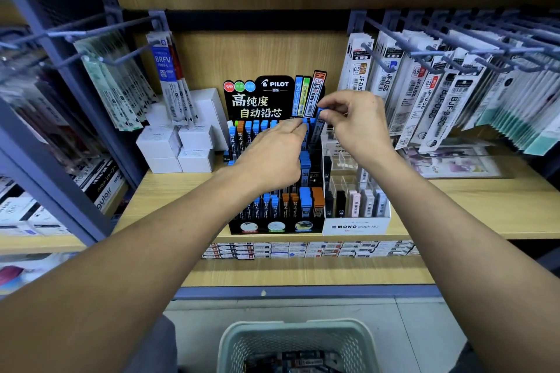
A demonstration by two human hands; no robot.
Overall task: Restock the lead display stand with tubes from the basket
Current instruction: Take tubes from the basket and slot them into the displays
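The black lead display stand (257,100) stands on the wooden shelf, its stepped rows filled with blue- and orange-capped lead tubes (305,201). My left hand (272,154) reaches over the stand's upper rows, fingertips pinching the blue cap of a tube in the top row. My right hand (354,121) pinches a blue-capped lead tube (320,124) at the stand's top right corner, its lower end down among the slots. A pale green basket (300,345) sits on the floor below, with several tubes in it.
A white display box (354,225) of lead cases adjoins the stand on the right. White cartons (178,142) are stacked to the left. Refill packs hang from hooks (454,48) on both sides. Flat boxes line the lower shelf (303,272).
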